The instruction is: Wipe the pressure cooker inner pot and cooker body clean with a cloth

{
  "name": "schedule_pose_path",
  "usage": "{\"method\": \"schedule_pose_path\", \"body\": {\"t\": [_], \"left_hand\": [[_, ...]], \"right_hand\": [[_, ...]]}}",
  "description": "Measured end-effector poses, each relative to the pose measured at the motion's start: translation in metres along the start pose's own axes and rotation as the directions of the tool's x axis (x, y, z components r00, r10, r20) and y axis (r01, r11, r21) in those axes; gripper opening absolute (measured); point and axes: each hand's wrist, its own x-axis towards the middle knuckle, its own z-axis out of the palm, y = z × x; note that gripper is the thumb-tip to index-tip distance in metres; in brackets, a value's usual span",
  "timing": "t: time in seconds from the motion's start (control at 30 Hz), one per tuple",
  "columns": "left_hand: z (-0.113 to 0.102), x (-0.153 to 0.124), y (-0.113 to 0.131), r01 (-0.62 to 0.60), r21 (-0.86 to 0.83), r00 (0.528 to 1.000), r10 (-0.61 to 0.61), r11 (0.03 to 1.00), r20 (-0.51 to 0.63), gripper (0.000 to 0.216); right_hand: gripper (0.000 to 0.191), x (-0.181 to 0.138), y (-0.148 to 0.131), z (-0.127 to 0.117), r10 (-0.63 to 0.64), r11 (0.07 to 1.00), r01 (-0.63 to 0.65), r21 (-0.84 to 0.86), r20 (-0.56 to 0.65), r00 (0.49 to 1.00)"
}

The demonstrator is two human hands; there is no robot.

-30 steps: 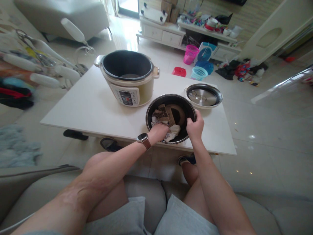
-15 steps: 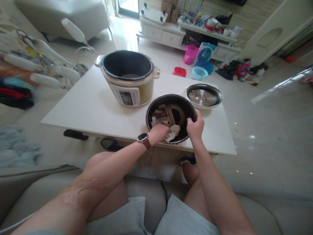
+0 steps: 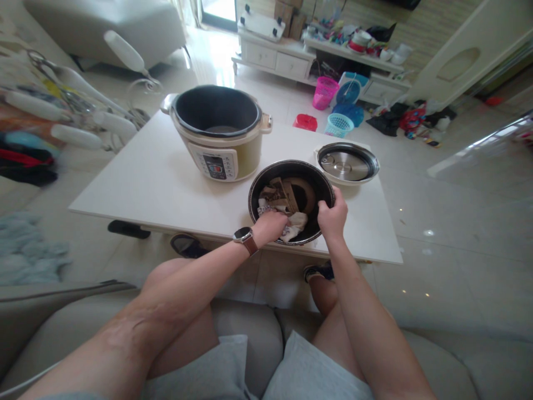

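A black inner pot [image 3: 291, 168] stands near the front edge of the white table [image 3: 158, 183]. Brown cardboard-like scraps [image 3: 287, 194] and a white cloth [image 3: 296, 223] lie inside it. My left hand [image 3: 270, 225], with a watch on its wrist, reaches into the pot and is closed on the white cloth. My right hand [image 3: 332, 215] is closed round the pot's right rim.
An open electric cooker [image 3: 219, 133] stands at the back of the table. Its steel lid [image 3: 347, 163] lies upside down at the right. Baskets [image 3: 325, 91] and clutter lie on the floor beyond. I sit on a grey sofa [image 3: 245, 328].
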Motion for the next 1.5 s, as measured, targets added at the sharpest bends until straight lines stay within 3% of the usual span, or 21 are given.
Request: {"method": "schedule_pose_path", "body": {"t": [1.5], "left_hand": [[0.0056,0.0003,-0.0007,-0.043,0.001,0.999,0.043,0.999,-0.009,0.041]], "right_hand": [[0.039,-0.0002,0.0025,0.0009,-0.011,1.0,0.011,0.005,0.001,1.0]]}}
